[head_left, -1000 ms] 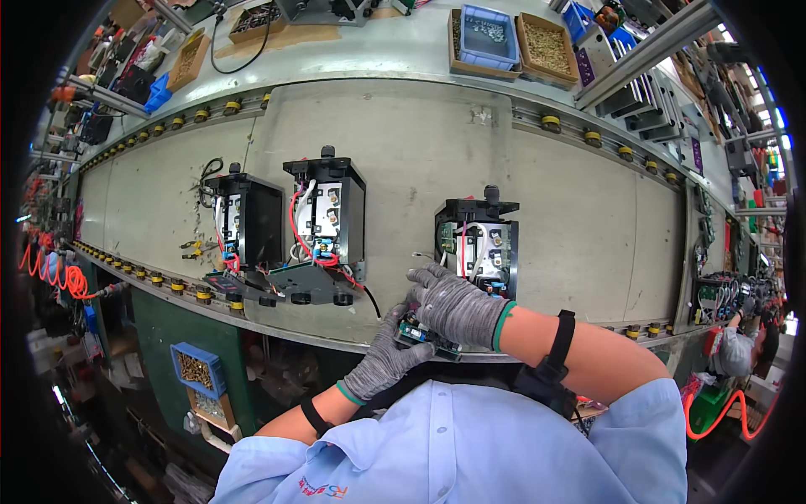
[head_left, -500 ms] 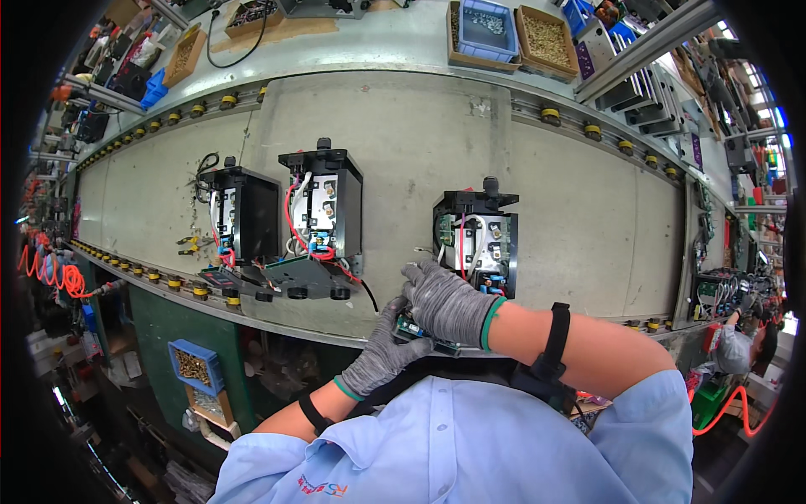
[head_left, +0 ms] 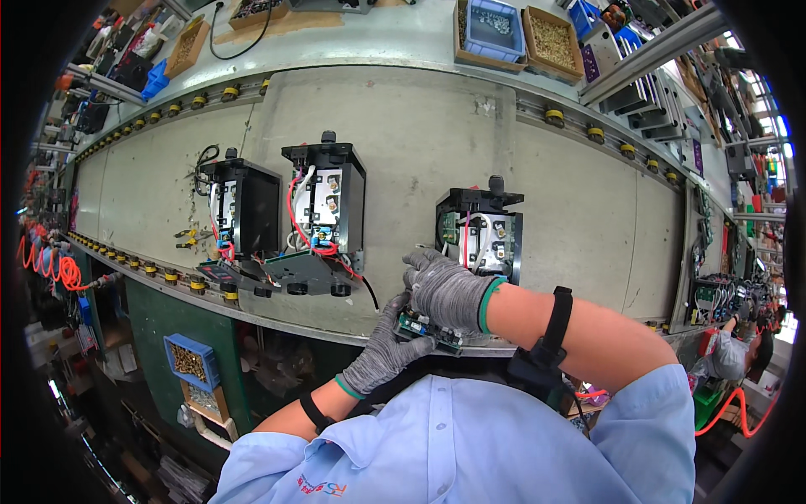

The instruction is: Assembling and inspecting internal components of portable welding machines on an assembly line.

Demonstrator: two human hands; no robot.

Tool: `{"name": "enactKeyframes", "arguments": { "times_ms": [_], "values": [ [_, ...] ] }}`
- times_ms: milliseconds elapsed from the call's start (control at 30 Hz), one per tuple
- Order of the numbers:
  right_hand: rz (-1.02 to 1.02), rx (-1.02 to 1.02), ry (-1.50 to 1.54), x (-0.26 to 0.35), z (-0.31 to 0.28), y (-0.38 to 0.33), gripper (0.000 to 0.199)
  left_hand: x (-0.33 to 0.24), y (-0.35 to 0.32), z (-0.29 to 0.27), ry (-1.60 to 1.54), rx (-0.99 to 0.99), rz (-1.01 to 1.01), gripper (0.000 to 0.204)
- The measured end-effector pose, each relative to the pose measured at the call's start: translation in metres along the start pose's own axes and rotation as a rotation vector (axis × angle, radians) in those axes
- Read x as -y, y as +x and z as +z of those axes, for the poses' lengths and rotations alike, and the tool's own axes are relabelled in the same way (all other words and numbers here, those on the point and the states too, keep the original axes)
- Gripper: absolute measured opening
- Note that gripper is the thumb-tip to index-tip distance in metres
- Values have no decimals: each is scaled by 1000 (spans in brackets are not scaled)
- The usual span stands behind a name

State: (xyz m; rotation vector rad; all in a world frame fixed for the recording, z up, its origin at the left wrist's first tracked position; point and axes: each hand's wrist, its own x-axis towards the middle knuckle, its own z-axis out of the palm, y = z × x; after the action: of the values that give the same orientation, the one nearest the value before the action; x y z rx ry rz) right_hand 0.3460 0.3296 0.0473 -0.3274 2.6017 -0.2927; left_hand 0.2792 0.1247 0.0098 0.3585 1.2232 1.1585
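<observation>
My left hand [head_left: 382, 357], in a grey knit glove, grips a green circuit board [head_left: 432, 331] by its left end at the front edge of the bench. Over that board my gloved right hand [head_left: 447, 290] is closed, fingers bent to the left. A small pale tip shows by its fingers; what they hold is mostly hidden. Just behind the right hand stands a black-cased electrical unit [head_left: 492, 237], its front open on a silver plate with white and red wires. The right hand covers part of the unit's lower side.
Left of my hands stand two similar open units, a nearer one [head_left: 329, 197] and a farther one [head_left: 252, 210], with boards hanging at their fronts. Yellow-handled pliers [head_left: 191, 238] lie farther left. Roller rails [head_left: 554, 118] edge the bench; a blue bin [head_left: 494, 32] holds small parts behind.
The right hand has shifted slightly up, and more of the circuit board shows beneath it. The left hand keeps its grip. The whole view has shifted a little.
</observation>
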Motion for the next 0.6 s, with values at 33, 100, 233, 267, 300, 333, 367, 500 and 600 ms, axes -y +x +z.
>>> {"name": "enactKeyframes", "arguments": {
  "times_ms": [33, 100, 233, 267, 300, 333, 367, 500, 600],
  "values": [
    [9, 34, 33, -1, -1, 2, 30, 0, 0, 0, -6, 5, -2, 105],
    [9, 114, 8, -3, -4, 5, 33, -1, 1, 1, -10, -2, -20, 106],
    [15, 220, 55, -6, -13, 16, 37, -4, -1, 4, 3, -35, -15, 104],
    [16, 235, 83, -7, -15, 19, 35, -5, -1, 5, -5, -38, -20, 104],
    [0, 276, 57, -9, -17, 21, 33, -6, -2, 5, -14, -43, -21, 104],
    [15, 293, 108, -10, -18, 23, 33, -6, -2, 5, -10, -38, -32, 105],
    [14, 337, 105, -11, -19, 25, 34, -7, -3, 5, -6, -36, -38, 105],
    [-17, 420, 54, -12, -13, 39, 43, -9, -2, 4, -41, 5, -49, 110],
    [-47, 406, 74, -15, -1, 46, 43, -11, -3, 5, -65, -6, -56, 108]
  ]
}}
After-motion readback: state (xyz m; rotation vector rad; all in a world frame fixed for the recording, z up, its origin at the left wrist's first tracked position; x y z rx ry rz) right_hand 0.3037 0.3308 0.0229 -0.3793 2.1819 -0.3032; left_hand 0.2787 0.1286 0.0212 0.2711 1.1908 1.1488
